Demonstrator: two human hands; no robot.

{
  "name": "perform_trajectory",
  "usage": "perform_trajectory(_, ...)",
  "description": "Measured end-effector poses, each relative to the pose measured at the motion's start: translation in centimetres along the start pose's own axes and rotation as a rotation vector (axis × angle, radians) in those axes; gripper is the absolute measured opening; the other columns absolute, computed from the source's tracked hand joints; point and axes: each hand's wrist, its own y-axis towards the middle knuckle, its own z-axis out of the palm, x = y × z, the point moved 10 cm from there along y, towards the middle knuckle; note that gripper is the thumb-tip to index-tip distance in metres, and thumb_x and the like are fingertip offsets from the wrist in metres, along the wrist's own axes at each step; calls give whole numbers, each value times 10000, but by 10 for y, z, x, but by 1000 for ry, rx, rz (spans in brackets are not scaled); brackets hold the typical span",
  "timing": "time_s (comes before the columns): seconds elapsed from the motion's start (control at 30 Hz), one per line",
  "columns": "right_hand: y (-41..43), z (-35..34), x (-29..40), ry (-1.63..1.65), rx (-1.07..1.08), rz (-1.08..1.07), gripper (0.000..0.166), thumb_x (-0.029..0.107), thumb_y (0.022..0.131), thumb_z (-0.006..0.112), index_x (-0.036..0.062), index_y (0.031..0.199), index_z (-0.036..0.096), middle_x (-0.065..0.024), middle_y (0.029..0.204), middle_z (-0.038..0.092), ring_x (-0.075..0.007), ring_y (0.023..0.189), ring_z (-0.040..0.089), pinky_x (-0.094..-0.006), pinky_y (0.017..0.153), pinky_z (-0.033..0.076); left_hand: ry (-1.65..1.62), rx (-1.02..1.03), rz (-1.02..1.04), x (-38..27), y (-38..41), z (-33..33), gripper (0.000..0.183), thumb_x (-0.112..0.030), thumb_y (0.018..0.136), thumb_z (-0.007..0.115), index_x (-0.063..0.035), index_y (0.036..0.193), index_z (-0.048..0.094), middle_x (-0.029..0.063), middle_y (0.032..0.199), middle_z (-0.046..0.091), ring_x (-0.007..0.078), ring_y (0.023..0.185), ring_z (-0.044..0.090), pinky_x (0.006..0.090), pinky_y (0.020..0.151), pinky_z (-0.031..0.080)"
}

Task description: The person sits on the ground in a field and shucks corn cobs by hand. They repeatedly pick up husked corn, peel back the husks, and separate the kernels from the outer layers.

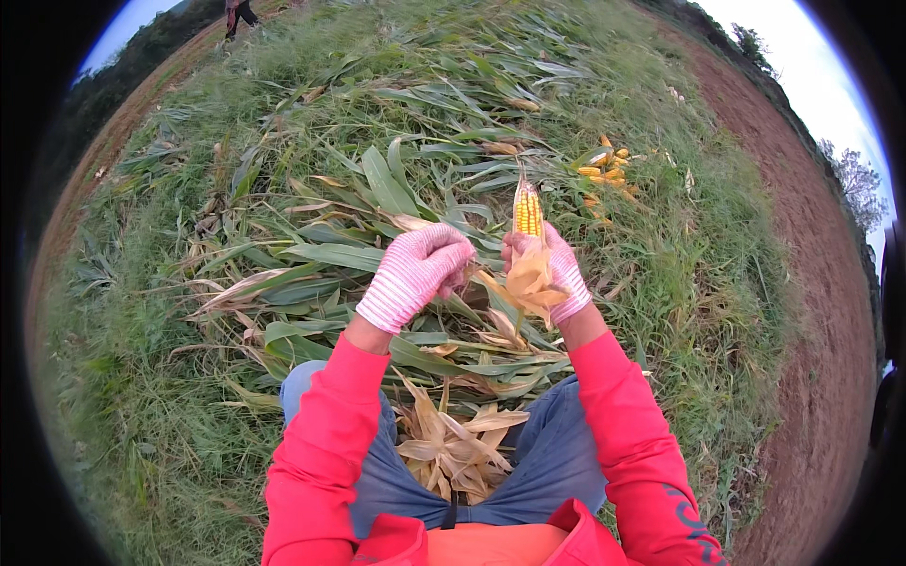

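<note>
My right hand (559, 265), in a pink-and-white striped glove, holds an upright ear of corn (527, 210). Yellow kernels show on its upper part, and dry silk trails from the tip. Peeled-back tan husk (532, 279) hangs below over the palm and wrist. To the left, at about the same height, is my left hand (428, 265) in a matching glove, fingers curled in and apart from the ear. Whether anything thin sits in those fingertips is hard to make out. Cut corn stalks and long green leaves (340, 256) lie beneath both hands.
Husked yellow ears (605, 173) are heaped in the grass at the right. Dry husks (453, 453) pile up between my knees. An unhusked ear (244, 289) rests among leaves at left. A bare dirt strip (814, 368) borders the right; a person (239, 15) stands far off.
</note>
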Motion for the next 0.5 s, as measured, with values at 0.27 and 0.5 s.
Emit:
perform_trajectory(0.27, -33, 69, -7, 302, 237, 192, 616, 595, 991, 423, 64, 1288, 520, -99, 1073, 659, -202, 888, 676, -358, 761, 587, 661, -209, 808, -50, -32, 49, 298, -13, 743, 681, -114, 1023, 675, 93, 965, 610, 299, 868, 648, 356, 765, 536)
perform_trajectory(0.5, -26, 36, -9, 56, 153, 126, 556, 511, 971, 553, 81, 1323, 539, -107, 1164, 645, -213, 1008, 645, -371, 860, 541, 395, 6, 604, -24, -17, 72, 100, -52, 754, 702, -48, 842, 653, 108, 840, 637, 294, 798, 659, 364, 727, 532)
